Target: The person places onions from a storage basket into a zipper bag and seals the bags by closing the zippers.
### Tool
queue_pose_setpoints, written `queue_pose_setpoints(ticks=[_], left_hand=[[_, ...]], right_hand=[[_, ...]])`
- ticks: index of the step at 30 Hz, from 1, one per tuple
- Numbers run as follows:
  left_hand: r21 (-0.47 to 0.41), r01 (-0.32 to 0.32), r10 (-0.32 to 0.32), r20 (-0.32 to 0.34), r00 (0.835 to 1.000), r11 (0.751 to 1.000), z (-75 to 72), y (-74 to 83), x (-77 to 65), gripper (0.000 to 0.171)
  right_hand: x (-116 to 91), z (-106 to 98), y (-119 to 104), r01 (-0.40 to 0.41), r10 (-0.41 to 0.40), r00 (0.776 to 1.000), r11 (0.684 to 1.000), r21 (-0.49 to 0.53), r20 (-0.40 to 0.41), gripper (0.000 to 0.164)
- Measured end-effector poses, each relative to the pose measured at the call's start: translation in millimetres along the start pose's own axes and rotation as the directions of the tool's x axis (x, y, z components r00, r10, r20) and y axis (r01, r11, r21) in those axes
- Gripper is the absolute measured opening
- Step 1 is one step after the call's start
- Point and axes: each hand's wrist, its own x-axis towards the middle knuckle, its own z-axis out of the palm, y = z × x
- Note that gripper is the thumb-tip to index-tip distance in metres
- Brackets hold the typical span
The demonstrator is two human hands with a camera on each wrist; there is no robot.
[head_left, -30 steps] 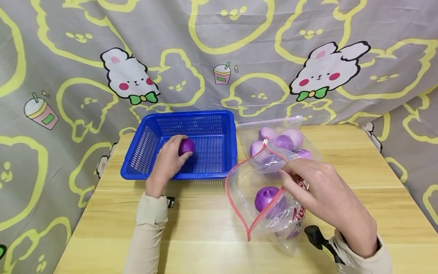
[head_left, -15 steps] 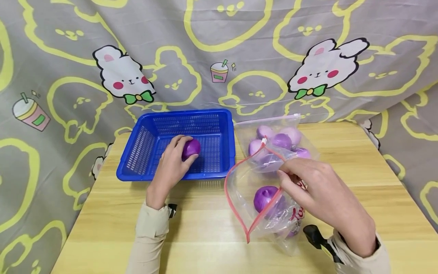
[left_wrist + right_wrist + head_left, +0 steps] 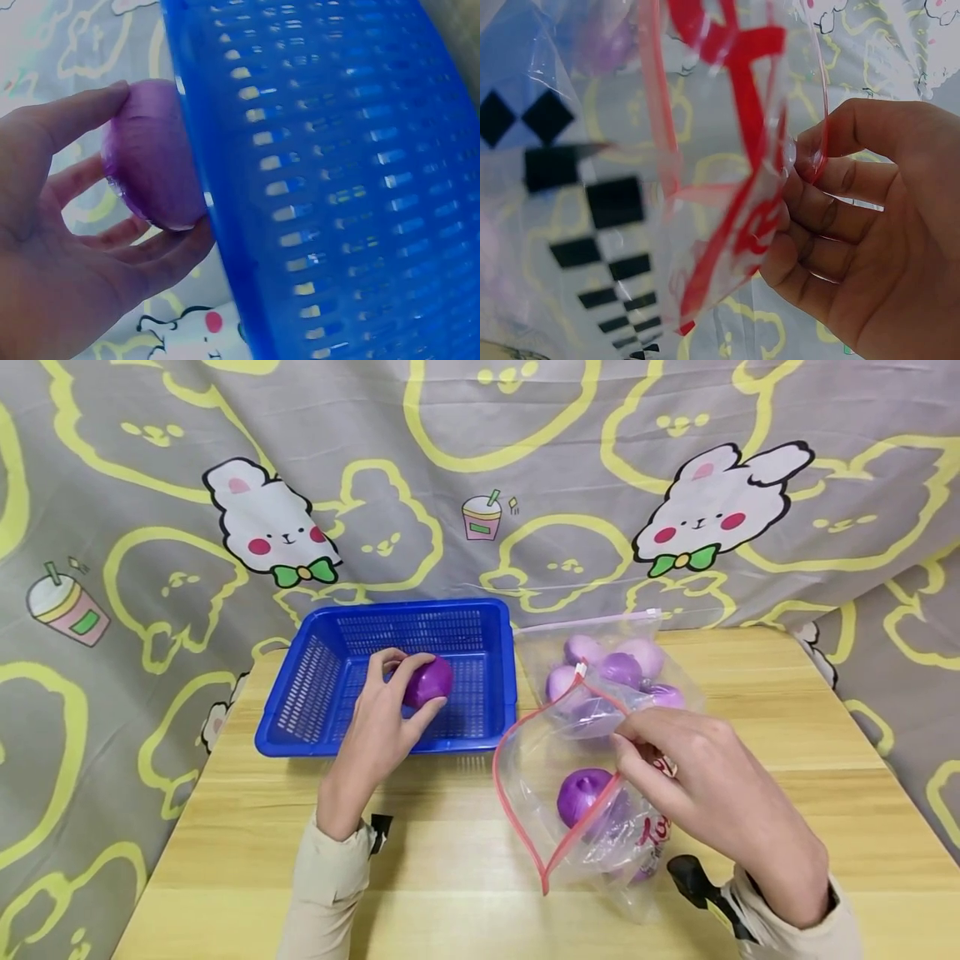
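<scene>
My left hand [image 3: 378,714] holds a purple onion [image 3: 430,682] between thumb and fingertips, over the blue basket [image 3: 465,745]. In the left wrist view, the onion [image 3: 154,154] overlaps the basket's rim, with the thumb on one side and fingers on the other. My right hand [image 3: 708,781] pinches the edge of a clear zip bag [image 3: 582,832] with a red seal, keeping its mouth spread wide. Inside that bag sits another purple onion [image 3: 581,793]; red lettering covers part of the plastic. From the right wrist view, thumb and fingers grip the bag's edge [image 3: 823,150].
Behind the red-sealed bag lies a second clear bag [image 3: 532,647] with a pale zip, holding several purple onions [image 3: 621,669]. Both bags are to the right of the basket on the wooden table [image 3: 435,877]. A patterned grey cloth [image 3: 420,435] hangs at the back.
My left hand has shifted to the right with the onion, and its fingers are a little more raised and spread on it. The right hand and bag have stayed nearly still.
</scene>
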Motion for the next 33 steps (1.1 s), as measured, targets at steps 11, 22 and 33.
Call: queue_pose_setpoints(ticks=[11, 22, 33], left_hand=[[-0.022, -0.058, 0.058, 0.000, 0.998, 0.998, -8.6, 20.0, -8.9, 0.051], [-0.085, -0.117, 0.110, -0.083, 0.990, 0.989, -30.0, 48.6, -20.2, 0.051], [-0.232, -0.340, 0.325, -0.102, 0.940, 0.912, -40.3, 87.4, -34.8, 0.051]], right_hand=[[2, -1, -1, 0.017, -0.017, 1.000, 1.000, 0.008, -0.009, 0.019], [1, -1, -2, -0.003, 0.003, 1.000, 1.000, 0.000, -0.004, 0.020], [-2, -2, -4, 0.000, 0.000, 1.000, 1.000, 0.017, -0.004, 0.023]])
